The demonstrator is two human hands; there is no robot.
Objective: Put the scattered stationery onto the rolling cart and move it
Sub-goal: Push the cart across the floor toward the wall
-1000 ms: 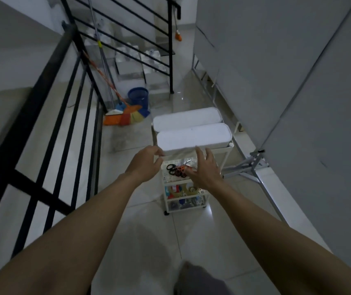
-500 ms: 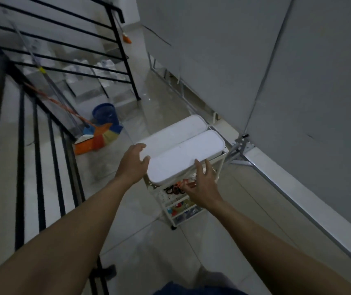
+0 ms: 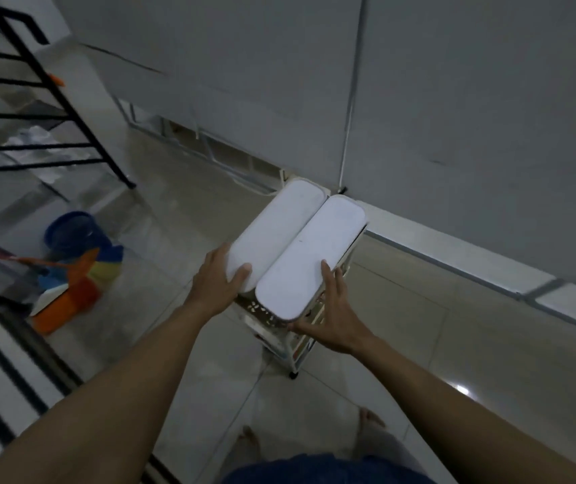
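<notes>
A white rolling cart [image 3: 295, 347] stands on the tiled floor beside the grey wall. Two long white lidded boxes lie side by side on its top: the left box [image 3: 276, 225] and the right box [image 3: 311, 260]. My left hand [image 3: 218, 279] grips the near end of the left box, thumb on its lid. My right hand [image 3: 332, 316] holds the near right corner of the right box and the cart's top edge. The lower shelves and the stationery on them are mostly hidden under the boxes.
A blue bucket [image 3: 70, 232] and an orange and multicoloured broom [image 3: 70, 295] lie on the floor to the left. Black stair railings [image 3: 70, 110] rise at the far left. A grey partition wall [image 3: 454, 134] with a raised white base runs close on the right.
The cart has swung round and rolled toward the grey wall, both hands staying on it. The view has turned right, and the scissors on the shelf are no longer seen.
</notes>
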